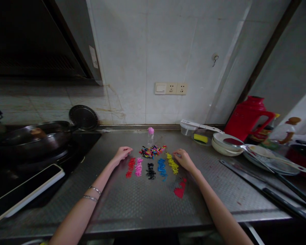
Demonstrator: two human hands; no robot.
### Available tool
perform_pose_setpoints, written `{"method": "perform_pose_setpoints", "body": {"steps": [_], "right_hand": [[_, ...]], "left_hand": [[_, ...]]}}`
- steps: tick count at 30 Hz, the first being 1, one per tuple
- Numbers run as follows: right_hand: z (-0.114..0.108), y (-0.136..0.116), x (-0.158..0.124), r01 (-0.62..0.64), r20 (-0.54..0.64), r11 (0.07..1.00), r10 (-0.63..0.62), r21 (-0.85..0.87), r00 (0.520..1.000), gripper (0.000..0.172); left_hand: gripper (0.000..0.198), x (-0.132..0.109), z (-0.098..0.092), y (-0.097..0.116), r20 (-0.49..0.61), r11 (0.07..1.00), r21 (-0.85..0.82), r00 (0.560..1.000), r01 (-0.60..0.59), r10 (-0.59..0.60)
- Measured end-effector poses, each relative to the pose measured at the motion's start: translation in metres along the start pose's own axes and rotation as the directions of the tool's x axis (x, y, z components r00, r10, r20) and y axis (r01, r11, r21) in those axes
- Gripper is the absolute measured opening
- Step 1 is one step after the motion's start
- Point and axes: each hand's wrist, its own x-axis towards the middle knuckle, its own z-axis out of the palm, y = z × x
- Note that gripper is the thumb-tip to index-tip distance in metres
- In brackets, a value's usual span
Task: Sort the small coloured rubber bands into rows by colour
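A mixed heap of small colourful bands (153, 151) lies on the metal counter below a small clear bottle with a pink top (150, 136). In front of the heap are separate piles: red (130, 167), pink (138, 167), black (150, 171), blue (162, 168) and yellow (172, 164). My left hand (122, 153) is left of the heap, just above the red pile, fingers pressed together; what they hold, if anything, is too small to name. Beside the yellow pile, my right hand (182, 159) has its fingers curled together, contents unclear. A red flat piece (180, 189) lies nearer the front.
At left, a phone-like white-edged device (33, 189) rests by the stove, with a wok (35, 139) behind. On the right are a yellow sponge (200, 138), stacked bowls (226, 144), a red thermos (246, 119) and a long knife (244, 177).
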Motion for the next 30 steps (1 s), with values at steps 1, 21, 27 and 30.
{"method": "perform_pose_setpoints", "body": {"steps": [1,21,27,30], "right_hand": [[0.000,0.000,0.002,0.003,0.007,1.000,-0.003,0.001,1.000,0.020],[0.042,0.029,0.092,-0.150,0.144,0.988,0.155,-0.047,0.977,0.032],[0.046,0.029,0.098,-0.126,0.198,0.990,0.136,-0.063,0.971,0.031],[0.046,0.027,0.098,-0.124,0.210,0.990,0.135,-0.067,0.968,0.029]], "left_hand": [[0.039,0.000,0.000,-0.001,0.005,1.000,-0.001,1.000,-0.001,0.001],[0.032,0.010,0.003,-0.019,-0.002,0.983,0.149,0.994,-0.106,0.107],[0.031,0.008,0.003,-0.017,0.001,0.980,0.164,0.994,-0.110,0.112],[0.031,0.007,0.004,-0.016,-0.004,0.980,0.166,0.994,-0.107,0.109]]}}
